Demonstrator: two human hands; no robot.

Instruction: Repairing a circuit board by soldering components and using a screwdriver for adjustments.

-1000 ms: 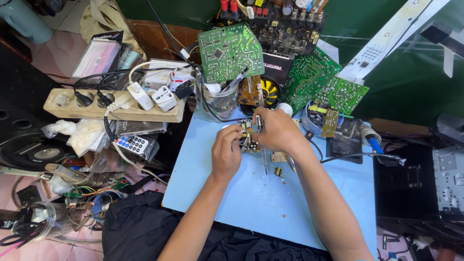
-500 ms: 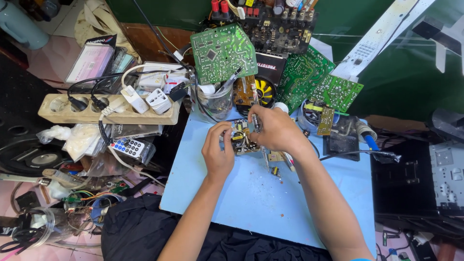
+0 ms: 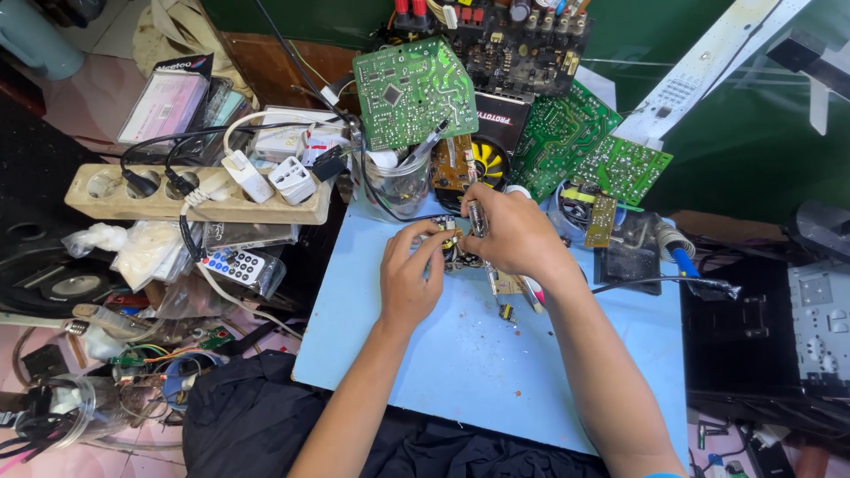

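Both hands meet over a light blue work mat (image 3: 460,354). My left hand (image 3: 409,274) pinches a small circuit board (image 3: 452,246) packed with components, holding it just above the mat. My right hand (image 3: 513,235) covers the board's right side and grips a thin metal tool (image 3: 475,217) whose tip points down at the board. A small yellow and black part (image 3: 506,312) lies on the mat below my right hand. Most of the small board is hidden by my fingers.
Green circuit boards (image 3: 412,88) lean behind a clear cup (image 3: 398,186). A power strip (image 3: 195,199) with plugs sits left, a remote (image 3: 235,265) below it. A soldering iron with blue handle (image 3: 677,252) rests right, beside a black metal chassis (image 3: 761,336).
The hands and small board stay in much the same place on the mat; the view has shifted slightly. My grip on the board and tool is unchanged.
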